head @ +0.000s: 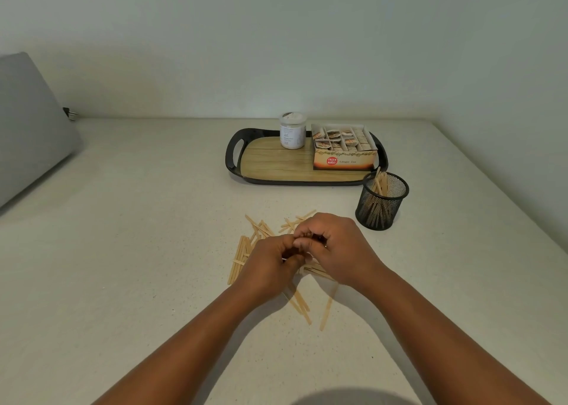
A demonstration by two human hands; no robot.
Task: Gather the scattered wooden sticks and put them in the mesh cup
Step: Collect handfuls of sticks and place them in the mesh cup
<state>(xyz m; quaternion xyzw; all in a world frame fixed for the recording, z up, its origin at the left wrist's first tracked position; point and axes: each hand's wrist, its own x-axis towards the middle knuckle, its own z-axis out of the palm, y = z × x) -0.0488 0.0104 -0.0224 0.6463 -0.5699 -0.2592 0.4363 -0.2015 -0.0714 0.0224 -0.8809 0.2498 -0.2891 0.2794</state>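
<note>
Pale wooden sticks (pixel 241 257) lie scattered on the light table (pixel 138 220), spreading around and under both hands. My left hand (pixel 267 266) and my right hand (pixel 335 244) meet over the middle of the pile, fingers curled together around some sticks; what lies between the fingers is mostly hidden. The black mesh cup (pixel 382 205) stands upright to the right and a little beyond my right hand, with several sticks leaning inside it.
A black-rimmed tray (pixel 233 158) with a wood-look floor sits behind the pile, carrying a white jar (pixel 292 131) and an open ginger tea box (pixel 344 149). A grey cushion-like shape (pixel 27 128) is at the far left. The wall runs along the table's back edge.
</note>
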